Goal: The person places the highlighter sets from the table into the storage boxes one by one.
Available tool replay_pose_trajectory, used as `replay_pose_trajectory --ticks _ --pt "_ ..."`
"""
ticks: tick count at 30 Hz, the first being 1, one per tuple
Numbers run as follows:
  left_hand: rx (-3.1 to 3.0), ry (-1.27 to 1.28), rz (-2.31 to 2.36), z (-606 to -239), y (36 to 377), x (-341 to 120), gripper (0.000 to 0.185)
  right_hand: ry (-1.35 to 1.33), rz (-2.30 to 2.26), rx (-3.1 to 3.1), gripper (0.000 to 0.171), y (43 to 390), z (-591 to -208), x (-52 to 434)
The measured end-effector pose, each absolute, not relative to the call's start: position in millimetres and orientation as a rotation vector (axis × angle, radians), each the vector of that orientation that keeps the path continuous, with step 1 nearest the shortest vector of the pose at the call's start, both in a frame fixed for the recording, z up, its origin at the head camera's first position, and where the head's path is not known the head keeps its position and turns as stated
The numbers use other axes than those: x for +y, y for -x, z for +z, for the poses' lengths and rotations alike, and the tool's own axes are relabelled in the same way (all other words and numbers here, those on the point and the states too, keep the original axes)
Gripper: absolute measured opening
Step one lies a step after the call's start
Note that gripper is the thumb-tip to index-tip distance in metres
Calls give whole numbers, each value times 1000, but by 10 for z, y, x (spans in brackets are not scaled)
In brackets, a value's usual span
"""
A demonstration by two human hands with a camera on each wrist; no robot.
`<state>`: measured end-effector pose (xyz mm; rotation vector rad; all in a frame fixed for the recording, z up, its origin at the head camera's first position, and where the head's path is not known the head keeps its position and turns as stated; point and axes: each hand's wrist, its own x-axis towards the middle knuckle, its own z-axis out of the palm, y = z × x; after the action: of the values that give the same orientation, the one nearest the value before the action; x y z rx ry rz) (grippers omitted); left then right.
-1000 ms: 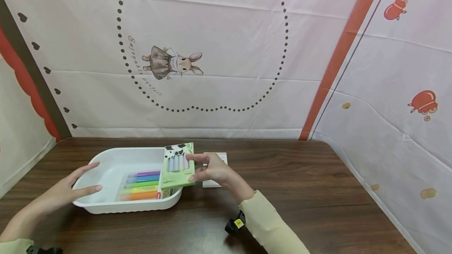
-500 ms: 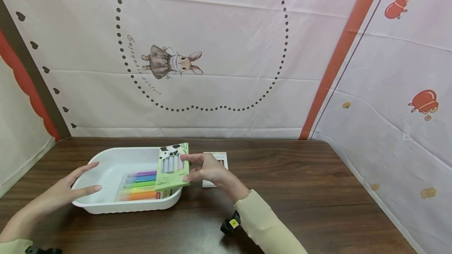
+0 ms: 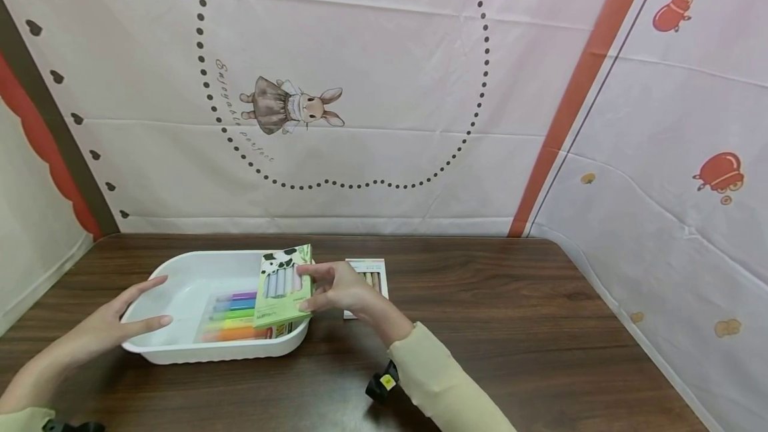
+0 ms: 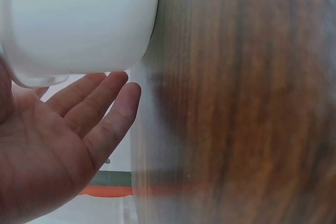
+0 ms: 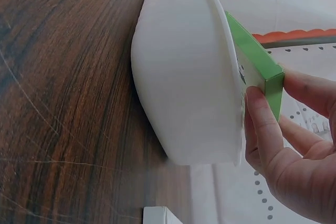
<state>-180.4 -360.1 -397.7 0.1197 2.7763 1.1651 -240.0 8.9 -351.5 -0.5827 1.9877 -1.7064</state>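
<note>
A green marker box with a cow-patterned top and a window showing pale pens hangs tilted over the right end of a white plastic tray. My right hand pinches it by its right edge, thumb on one face and fingers on the other, as the right wrist view shows. Inside the tray lies a clear pack of rainbow markers, partly hidden under the green box. At the tray's left end my left hand rests with thumb and forefinger over the rim; its other fingers, fairly straight, lie against the outer wall.
A white box with a window of coloured sticks lies on the brown wooden table behind my right hand, partly covered by it. A printed cloth hangs along the table's back and right sides.
My right hand has moved left with the green marker box, further over the tray and slightly lower. More of the white box behind shows. The left hand and the tray stay put.
</note>
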Motion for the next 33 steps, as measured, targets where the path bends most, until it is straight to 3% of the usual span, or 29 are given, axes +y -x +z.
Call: replay_pose_trajectory --ticks 24,33 --pt "2804 -141 1162 -3971 1800 -3600 78 481 -1592 2133 51 2362 -3447 -139" --pt "2799 -144 1141 -3980 1831 -3606 78 601 -1471 2223 46 2352 -3431 -162"
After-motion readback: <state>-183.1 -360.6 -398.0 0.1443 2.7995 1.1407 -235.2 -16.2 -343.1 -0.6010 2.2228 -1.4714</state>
